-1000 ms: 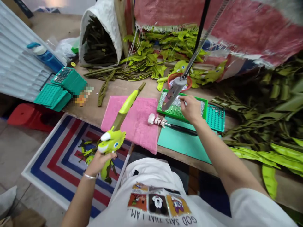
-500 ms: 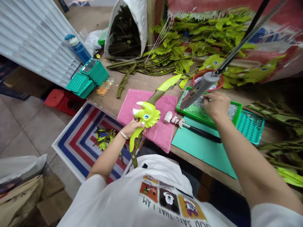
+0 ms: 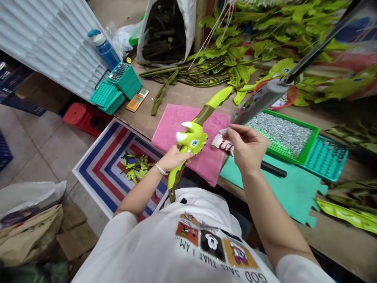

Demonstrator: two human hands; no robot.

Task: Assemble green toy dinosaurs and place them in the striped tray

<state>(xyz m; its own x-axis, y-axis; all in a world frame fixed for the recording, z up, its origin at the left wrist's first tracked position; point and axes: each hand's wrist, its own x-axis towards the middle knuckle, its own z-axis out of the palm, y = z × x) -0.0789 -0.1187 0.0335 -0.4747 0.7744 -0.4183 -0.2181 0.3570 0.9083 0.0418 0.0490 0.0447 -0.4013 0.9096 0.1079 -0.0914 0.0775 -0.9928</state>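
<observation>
The left hand has its grip closed around a lime-green dinosaur toy, just below the horned head. This holds the head over a pink pad, tilted toward the right hand, and seems meant to keep the face steady and within easy reach. The toy's olive-and-yellow blade runs up across the pad, while its lower end hangs past the edge of the counter. The head is glossy, with a round blue eye and pale horns.

The right hand pinches a white sliver between thumb and forefinger, close beside the toy's head. Just past that hand sits a green tray covered in small silver bits, probably placed there to be in easy reach. A grey cylindrical tool hangs from a strap above the tray, which appears to keep it off the counter. A white ribbed piece rests at the pad's edge, and a black handle lies on a teal foam mat.
</observation>
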